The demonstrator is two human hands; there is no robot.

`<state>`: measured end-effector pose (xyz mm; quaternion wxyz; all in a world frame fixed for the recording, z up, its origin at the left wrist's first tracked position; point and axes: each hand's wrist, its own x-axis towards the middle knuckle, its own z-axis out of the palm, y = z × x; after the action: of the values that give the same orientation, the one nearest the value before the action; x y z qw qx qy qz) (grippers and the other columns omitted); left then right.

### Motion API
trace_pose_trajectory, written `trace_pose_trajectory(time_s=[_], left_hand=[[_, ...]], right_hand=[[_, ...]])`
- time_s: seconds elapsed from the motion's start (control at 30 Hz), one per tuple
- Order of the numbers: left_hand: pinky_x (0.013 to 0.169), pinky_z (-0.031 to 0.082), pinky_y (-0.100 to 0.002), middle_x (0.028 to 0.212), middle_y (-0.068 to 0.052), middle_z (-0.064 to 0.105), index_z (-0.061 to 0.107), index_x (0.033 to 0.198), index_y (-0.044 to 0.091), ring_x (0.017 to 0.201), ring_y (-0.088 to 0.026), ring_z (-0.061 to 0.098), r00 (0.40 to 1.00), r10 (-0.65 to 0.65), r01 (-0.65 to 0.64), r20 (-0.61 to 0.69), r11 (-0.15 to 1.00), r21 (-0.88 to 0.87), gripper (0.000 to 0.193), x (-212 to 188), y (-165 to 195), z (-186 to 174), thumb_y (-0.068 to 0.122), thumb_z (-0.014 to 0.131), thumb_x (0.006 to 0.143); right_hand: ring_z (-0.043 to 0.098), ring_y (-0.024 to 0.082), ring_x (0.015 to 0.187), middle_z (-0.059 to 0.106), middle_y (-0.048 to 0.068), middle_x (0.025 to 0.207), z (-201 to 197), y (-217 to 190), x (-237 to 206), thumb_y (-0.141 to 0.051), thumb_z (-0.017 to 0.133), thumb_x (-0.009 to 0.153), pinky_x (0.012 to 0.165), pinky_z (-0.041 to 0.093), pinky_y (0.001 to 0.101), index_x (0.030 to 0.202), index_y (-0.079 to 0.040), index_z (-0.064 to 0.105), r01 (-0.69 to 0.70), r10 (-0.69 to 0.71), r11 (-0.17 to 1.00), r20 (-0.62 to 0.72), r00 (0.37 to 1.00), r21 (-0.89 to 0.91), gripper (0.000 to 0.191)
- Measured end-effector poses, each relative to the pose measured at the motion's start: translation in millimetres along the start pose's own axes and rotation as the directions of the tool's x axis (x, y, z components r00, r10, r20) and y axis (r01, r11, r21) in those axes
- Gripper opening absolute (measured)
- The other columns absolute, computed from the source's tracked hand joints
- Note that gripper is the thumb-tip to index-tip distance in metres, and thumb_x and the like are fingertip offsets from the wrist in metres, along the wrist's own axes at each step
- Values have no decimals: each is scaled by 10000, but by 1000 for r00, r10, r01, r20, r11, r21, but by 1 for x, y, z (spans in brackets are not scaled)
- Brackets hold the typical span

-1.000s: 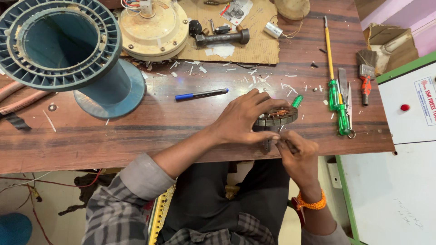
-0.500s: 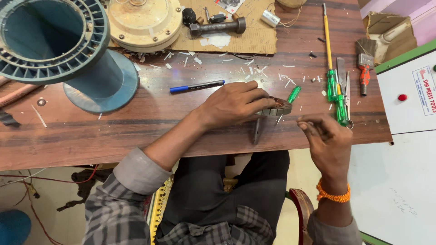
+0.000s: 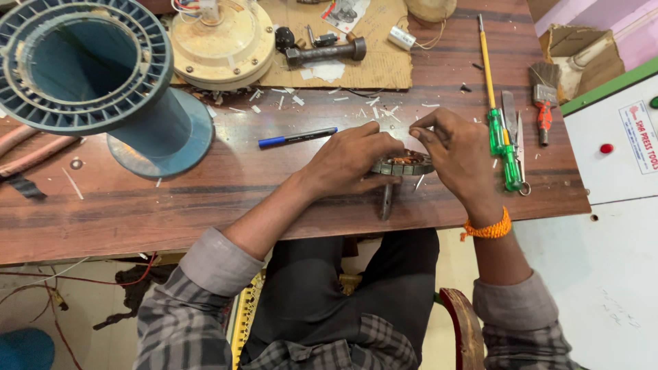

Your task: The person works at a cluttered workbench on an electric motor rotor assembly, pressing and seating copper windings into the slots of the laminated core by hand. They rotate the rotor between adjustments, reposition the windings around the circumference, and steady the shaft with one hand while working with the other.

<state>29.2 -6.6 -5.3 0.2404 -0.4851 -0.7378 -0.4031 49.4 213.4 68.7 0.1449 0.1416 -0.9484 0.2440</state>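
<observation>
A round metal stator ring (image 3: 404, 165) with copper windings lies on the brown wooden table (image 3: 205, 205) near its front edge. My left hand (image 3: 353, 159) grips the ring's left side from above. My right hand (image 3: 460, 156) rests over the ring's right side, its thumb and fingertips pinched together just above the windings. What they pinch is too small to see. A dark metal shaft (image 3: 387, 202) sticks out below the ring toward me.
A large blue plastic spool (image 3: 89, 75) stands at the left. A cream motor housing (image 3: 223, 38), a cardboard sheet (image 3: 370, 62) with a metal rod, a blue pen (image 3: 296, 137), green-handled screwdrivers (image 3: 504, 144), a small brush (image 3: 543, 96) and white scraps lie around.
My right hand has come up from below the table edge and now sits on the ring's right side. My left hand stayed on the ring.
</observation>
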Motion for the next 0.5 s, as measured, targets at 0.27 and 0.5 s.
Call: trace_pose_trajectory(time_s=[0.27, 0.5], left_hand=[[714, 539, -357, 915, -70, 771, 364, 1416, 132, 738, -220, 707, 691, -718, 688, 80, 619, -379, 656, 9, 4, 17, 329, 776, 946], [852, 551, -324, 918, -74, 781, 124, 1603, 170, 875, -165, 733, 636, -762, 666, 125, 460, -587, 1053, 25, 14, 18, 192, 821, 813]], right_hand=[[676, 341, 633, 696, 163, 717, 7, 5, 24, -237, 800, 896, 565, 500, 446, 943, -104, 772, 170, -134, 957, 159, 978, -235, 144], [669, 272, 581, 697, 130, 722, 11, 13, 14, -255, 814, 929, 533, 484, 380, 918, -59, 737, 178, -175, 970, 34, 984, -165, 212]])
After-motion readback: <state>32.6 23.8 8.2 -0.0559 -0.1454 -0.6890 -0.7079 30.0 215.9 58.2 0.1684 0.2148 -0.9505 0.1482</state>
